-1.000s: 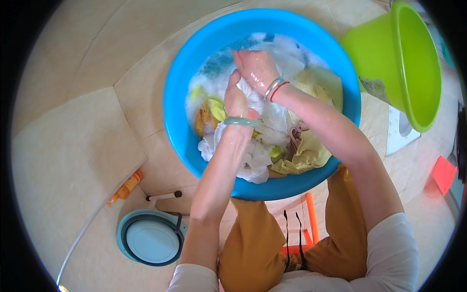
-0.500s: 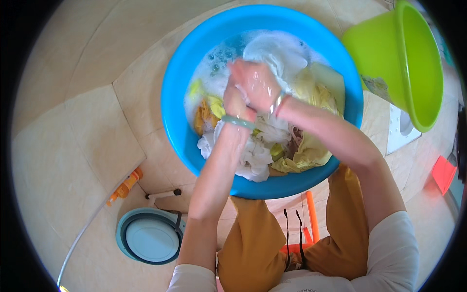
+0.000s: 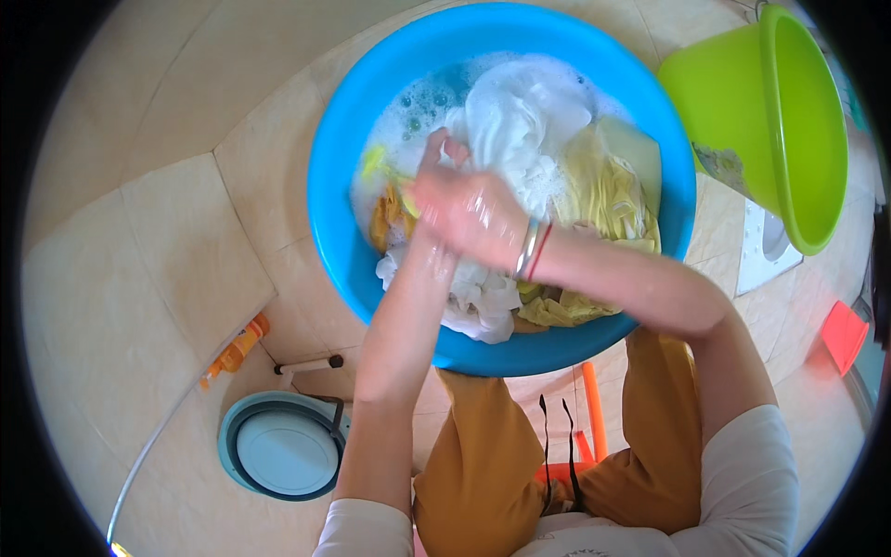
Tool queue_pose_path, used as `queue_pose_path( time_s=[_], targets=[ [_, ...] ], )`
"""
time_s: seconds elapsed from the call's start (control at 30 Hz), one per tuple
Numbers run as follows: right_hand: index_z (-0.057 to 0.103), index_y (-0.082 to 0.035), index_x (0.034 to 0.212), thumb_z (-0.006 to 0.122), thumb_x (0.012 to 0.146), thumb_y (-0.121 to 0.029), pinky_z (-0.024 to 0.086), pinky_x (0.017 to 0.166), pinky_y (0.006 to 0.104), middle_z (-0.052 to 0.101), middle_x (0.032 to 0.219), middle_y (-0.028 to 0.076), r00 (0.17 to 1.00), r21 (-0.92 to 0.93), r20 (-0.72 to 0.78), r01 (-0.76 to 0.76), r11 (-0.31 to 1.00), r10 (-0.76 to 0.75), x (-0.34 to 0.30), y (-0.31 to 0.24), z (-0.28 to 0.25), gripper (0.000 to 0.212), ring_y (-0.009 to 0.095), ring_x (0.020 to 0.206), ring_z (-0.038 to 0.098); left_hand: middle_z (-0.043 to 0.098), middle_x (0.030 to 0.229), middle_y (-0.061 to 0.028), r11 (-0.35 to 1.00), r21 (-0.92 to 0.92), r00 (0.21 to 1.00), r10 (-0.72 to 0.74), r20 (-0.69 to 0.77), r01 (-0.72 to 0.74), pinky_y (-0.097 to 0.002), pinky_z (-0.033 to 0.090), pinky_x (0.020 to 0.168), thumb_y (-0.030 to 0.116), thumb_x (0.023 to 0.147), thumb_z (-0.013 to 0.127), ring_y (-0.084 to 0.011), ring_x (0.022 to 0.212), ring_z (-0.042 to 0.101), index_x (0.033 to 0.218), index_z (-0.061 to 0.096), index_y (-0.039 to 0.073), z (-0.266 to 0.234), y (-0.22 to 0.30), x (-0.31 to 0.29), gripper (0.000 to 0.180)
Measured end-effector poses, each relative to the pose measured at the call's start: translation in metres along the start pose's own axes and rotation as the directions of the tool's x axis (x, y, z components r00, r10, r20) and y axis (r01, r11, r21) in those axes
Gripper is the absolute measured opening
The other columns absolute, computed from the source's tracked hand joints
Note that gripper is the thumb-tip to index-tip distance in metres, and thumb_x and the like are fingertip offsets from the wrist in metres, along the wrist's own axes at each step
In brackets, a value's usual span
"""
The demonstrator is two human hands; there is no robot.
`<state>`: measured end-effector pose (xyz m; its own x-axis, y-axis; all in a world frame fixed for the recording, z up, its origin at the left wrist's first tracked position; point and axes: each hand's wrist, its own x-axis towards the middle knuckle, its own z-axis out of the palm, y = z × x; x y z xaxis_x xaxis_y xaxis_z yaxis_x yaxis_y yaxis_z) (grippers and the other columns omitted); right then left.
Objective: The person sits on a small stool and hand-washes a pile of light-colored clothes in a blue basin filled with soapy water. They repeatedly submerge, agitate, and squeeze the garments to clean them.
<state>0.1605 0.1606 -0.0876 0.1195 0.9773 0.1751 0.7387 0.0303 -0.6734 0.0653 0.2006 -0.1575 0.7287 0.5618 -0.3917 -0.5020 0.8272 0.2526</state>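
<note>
Over a blue basin (image 3: 327, 269) of sudsy water and wet laundry, my two hands are crossed and look wet. My right hand (image 3: 471, 215), slightly smeared by motion, is closed round my left wrist and covers the bangle there. Past it shows part of my left hand (image 3: 438, 153), fingers loosely bent and apart, with nothing visible in them. White cloth (image 3: 520, 116) rises from the suds beyond the hands. Pale yellow fabric (image 3: 608, 190) lies on the right, white fabric (image 3: 483, 302) nearer to me, and a mustard-coloured piece (image 3: 382, 223) at the left.
A lime-green tub (image 3: 733, 102) leans at the upper right beside a white floor fixture (image 3: 763, 249). On the tiled floor at left are a grey-blue collapsible basin (image 3: 288, 453), an orange bottle (image 3: 239, 348) and a thin hose (image 3: 153, 441). A red-orange plastic piece (image 3: 845, 336) stands far right.
My right hand has slid down from the back of my left hand to the wrist, hiding the green bangle that showed before. My left fingers have come into view.
</note>
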Motion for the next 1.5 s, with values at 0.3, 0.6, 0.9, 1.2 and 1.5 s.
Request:
queue_pose_path(
  time_s=[0.3, 0.6, 0.9, 1.2, 1.5],
  targets=[
    [0.062, -0.004, 0.087, 0.046, 0.095, -0.034, 0.047, 0.071, 0.0321, 0.064, 0.089, 0.007, 0.83, 0.467, 0.131, -0.534, 0.705, 0.542, 0.026, 0.1, -0.04, 0.035, 0.017, 0.08, 0.06, 0.061, 0.097, -0.0045, 0.982, 0.187, 0.888, 0.111, -0.446, -0.029, -0.0311, 0.049, 0.083, 0.032, 0.097, 0.047, -0.0169, 0.092, 0.06, 0.104, 0.055, 0.002, 0.081, -0.011, 0.013, 0.032],
    [0.064, -0.006, 0.102, 0.056, 0.091, -0.019, 0.048, 0.078, 0.0286, 0.065, 0.097, 0.007, 0.871, 0.669, 0.012, -0.372, 0.643, 0.492, 0.029, 0.132, -0.021, 0.019, 0.017, 0.084, 0.06, 0.057, 0.115, -0.0096, 0.897, 0.409, 0.851, 0.342, -0.397, -0.17, -0.0323, 0.047, 0.088, 0.042, 0.097, 0.047, -0.0212, 0.103, 0.057, 0.12, 0.052, -0.002, 0.046, 0.016, 0.049, 0.05],
    [0.061, -0.003, 0.101, 0.052, 0.086, -0.01, 0.048, 0.084, 0.0415, 0.061, 0.107, 0.018, 0.911, 0.099, -0.041, -0.404, 0.909, 0.41, 0.026, 0.15, 0.021, 0.019, 0.038, 0.097, 0.057, 0.065, 0.102, -0.0115, 0.622, 0.767, 0.706, 0.473, -0.527, 0.157, -0.0341, 0.05, 0.077, 0.029, 0.087, 0.066, -0.0207, 0.089, 0.06, 0.106, 0.063, -0.001, -0.009, 0.0, 0.1, 0.035],
    [0.059, -0.006, 0.076, 0.057, 0.085, -0.016, 0.052, 0.064, 0.0352, 0.062, 0.073, 0.013, 0.992, 0.129, 0.022, 0.122, 0.984, -0.126, 0.0, -0.006, -0.023, 0.013, 0.03, 0.067, 0.061, 0.06, 0.092, -0.0051, 0.999, 0.051, 0.998, -0.021, 0.053, 0.018, -0.028, 0.048, 0.075, 0.034, 0.093, 0.057, -0.0167, 0.085, 0.057, 0.103, 0.056, 0.007, 0.009, 0.013, 0.041, 0.029],
    [0.06, -0.003, 0.075, 0.053, 0.091, -0.022, 0.049, 0.058, 0.0448, 0.057, 0.062, 0.017, 0.979, 0.001, -0.093, -0.18, 0.984, 0.179, 0.022, 0.068, 0.002, 0.025, 0.036, 0.06, 0.06, 0.056, 0.116, -0.0069, 0.988, 0.154, 0.871, 0.067, -0.487, 0.011, -0.0332, 0.048, 0.089, 0.025, 0.097, 0.046, -0.0209, 0.105, 0.055, 0.124, 0.047, 0.006, 0.057, -0.032, 0.029, 0.033]
  ],
)
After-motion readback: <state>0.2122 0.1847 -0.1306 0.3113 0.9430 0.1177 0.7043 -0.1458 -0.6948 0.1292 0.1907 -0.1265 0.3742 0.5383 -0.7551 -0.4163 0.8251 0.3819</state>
